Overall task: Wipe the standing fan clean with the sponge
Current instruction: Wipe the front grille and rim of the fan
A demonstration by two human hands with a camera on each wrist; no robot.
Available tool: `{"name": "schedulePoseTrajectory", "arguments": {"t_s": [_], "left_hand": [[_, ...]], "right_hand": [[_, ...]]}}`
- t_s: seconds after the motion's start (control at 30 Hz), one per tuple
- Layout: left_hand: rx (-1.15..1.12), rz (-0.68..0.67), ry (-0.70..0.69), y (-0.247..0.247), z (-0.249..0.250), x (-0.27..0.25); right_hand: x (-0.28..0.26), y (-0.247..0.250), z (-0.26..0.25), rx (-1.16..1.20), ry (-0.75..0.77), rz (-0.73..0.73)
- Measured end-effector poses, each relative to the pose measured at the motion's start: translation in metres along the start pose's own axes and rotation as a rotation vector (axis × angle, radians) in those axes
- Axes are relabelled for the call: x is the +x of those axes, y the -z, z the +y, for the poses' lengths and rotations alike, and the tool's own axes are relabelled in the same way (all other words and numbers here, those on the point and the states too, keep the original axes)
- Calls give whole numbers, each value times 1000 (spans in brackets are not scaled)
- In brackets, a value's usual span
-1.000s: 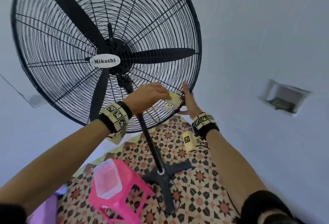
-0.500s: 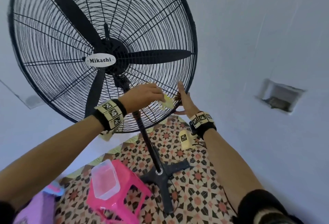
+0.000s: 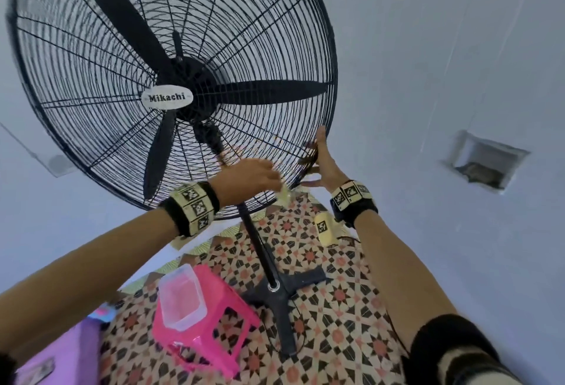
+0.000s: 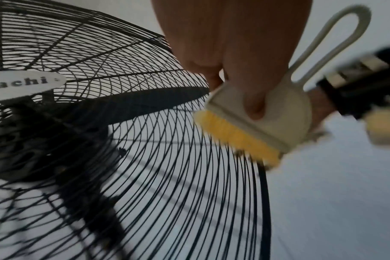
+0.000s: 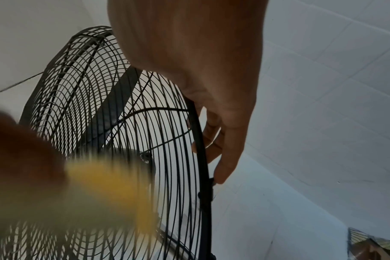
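Looking down from your head, you see the fan (image 3: 171, 85) standing on the patterned floor (image 3: 336, 308), its grille tilted toward you. Your left hand (image 3: 247, 178) grips the sponge (image 3: 284, 193) against the lower right of the grille. Your right hand (image 3: 324, 161) lies at the rim, fingers straight along it, thumb spread out. A pink stool (image 3: 214, 323) beside the fan's base carries a clear tub (image 3: 182, 300).

From your left wrist, the fingers (image 4: 254, 98) curl over the sponge's cream holder (image 4: 278, 114). Its yellow edge (image 4: 236, 139) touches the wires near the rim (image 4: 265, 202), and the loop handle (image 4: 336, 44) sticks up behind.

From your right wrist, the hand (image 5: 211, 88) rests its relaxed fingers (image 5: 227, 167) against the outside of the rim (image 5: 203, 158), not closed around it. The sponge (image 5: 114, 193) is a yellow blur against the grille's front.
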State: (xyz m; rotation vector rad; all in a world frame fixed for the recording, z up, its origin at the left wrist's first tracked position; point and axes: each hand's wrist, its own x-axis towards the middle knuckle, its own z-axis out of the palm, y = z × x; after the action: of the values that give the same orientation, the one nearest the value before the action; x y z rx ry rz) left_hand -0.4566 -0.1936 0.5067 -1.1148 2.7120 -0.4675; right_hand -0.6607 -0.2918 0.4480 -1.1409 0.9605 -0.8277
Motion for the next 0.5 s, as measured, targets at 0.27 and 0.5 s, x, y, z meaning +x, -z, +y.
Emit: {"name": "schedulePoseTrajectory", "arguments": {"t_s": [0.27,0.5], "left_hand": [[64,298,-26,10,5,15],[42,8,-22,-13,5,-13]], "right_hand": [[-9,-3,-6,-25,25,-5],[0,1,3,-6,6,-6]]}}
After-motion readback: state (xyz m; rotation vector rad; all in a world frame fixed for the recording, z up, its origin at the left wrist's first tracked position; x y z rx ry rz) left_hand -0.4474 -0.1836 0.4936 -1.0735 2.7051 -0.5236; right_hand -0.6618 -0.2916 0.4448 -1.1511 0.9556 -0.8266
